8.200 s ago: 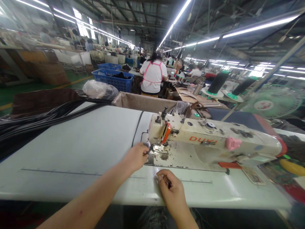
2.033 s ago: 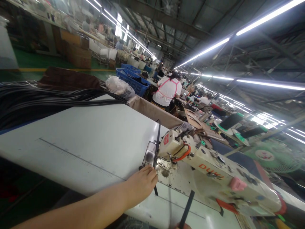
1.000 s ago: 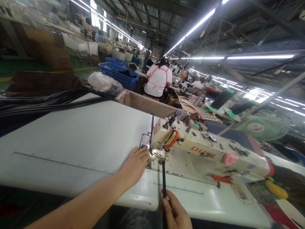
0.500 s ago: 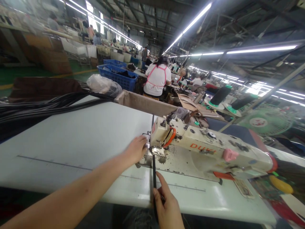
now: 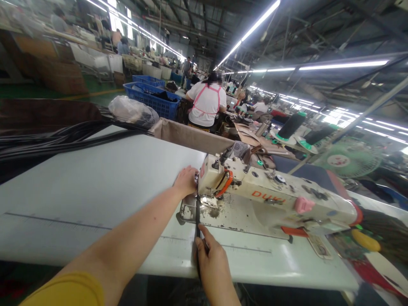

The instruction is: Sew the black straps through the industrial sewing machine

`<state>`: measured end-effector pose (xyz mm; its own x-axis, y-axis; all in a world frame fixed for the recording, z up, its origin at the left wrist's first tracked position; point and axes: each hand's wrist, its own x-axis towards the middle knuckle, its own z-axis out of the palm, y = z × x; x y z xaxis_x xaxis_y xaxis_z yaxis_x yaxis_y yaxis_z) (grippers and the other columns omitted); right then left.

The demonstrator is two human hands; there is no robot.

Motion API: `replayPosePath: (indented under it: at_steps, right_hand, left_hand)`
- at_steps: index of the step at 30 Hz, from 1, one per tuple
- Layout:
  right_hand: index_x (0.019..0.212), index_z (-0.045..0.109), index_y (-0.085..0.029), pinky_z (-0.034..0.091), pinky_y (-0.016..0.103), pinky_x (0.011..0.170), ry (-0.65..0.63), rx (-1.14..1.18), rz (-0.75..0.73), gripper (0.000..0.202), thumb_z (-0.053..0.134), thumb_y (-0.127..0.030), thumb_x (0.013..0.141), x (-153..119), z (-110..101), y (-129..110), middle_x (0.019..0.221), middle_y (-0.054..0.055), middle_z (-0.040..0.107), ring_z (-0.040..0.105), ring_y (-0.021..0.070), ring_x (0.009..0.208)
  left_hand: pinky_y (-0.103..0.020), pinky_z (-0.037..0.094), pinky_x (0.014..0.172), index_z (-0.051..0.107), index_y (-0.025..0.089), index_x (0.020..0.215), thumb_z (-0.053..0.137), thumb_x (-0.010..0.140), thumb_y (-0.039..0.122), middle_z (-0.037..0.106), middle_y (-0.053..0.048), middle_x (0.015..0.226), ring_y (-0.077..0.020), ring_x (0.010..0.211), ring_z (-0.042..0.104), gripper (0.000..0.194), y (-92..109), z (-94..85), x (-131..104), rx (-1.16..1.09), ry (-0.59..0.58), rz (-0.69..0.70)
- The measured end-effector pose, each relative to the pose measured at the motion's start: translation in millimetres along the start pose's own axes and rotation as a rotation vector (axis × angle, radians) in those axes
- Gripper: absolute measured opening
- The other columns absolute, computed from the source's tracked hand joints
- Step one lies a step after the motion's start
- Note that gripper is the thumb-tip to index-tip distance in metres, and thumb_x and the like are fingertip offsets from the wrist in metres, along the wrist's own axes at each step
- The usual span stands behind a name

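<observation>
Pinching a narrow black strap (image 5: 197, 219) near the table edge, the right hand (image 5: 213, 265) is closed on it between thumb and forefinger, holding it in line toward the needle. Just beyond that hand the strap runs straight up across the plate and under the presser foot (image 5: 204, 199) of the cream sewing machine (image 5: 270, 199). The left hand (image 5: 186, 180) lies past the foot, against the left end of the machine head, fingers curled there; whether it grips the strap's far end or only steadies it is hidden by the hand itself.

This looks like the feeding step of a seam, with the strap aligned and entering the foot. The next move would call for even tension between both hands and a straight line, so the narrow piece does not wander off the needle path.

To the left of the hands spreads the white table (image 5: 95, 187), with a thin ruled line along its front. Farther left and beyond, a bundle of black straps (image 5: 57, 140) lies across its far corner. Past the machine stand thread cones (image 5: 291, 125) and a green fan (image 5: 347, 161). Beyond those, a person in a white top (image 5: 206, 104) sits facing away beside a blue crate (image 5: 153, 100), under long ceiling lights.
</observation>
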<state>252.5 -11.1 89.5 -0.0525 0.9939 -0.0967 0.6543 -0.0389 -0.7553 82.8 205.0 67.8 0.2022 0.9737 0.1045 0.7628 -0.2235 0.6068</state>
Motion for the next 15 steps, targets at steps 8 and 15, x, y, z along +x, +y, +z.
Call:
replayPosePath:
  at_steps: [8, 15]
  right_hand:
    - [0.147, 0.063, -0.015, 0.051, 0.043, 0.112, -0.046, -0.031, 0.107, 0.053, 0.045, -0.03, 0.1, 4.2, 0.7, -6.6, 0.14, 0.013, 0.07, 0.068, 0.0319, 0.129]
    - [0.147, 0.063, -0.015, 0.051, 0.041, 0.11, -0.039, -0.055, 0.13, 0.05, 0.047, -0.026, 0.101, 7.9, 0.7, -9.8, 0.14, 0.014, 0.07, 0.068, 0.0316, 0.129]
  left_hand:
    - [-0.059, 0.015, 0.13, 0.073, 0.028, 0.128, 0.073, 0.084, 0.023, 0.067, -0.007, 0.145, -0.0343, 0.149, 0.045, 0.044, -0.1, -7.7, -2.1, -0.06, -0.041, 0.072]
    - [-0.063, 0.01, 0.129, 0.079, 0.03, 0.113, 0.07, 0.082, 0.015, 0.069, -0.005, 0.143, -0.0326, 0.149, 0.045, 0.036, -0.9, -5.1, -2.6, -0.132, -0.022, 0.078]
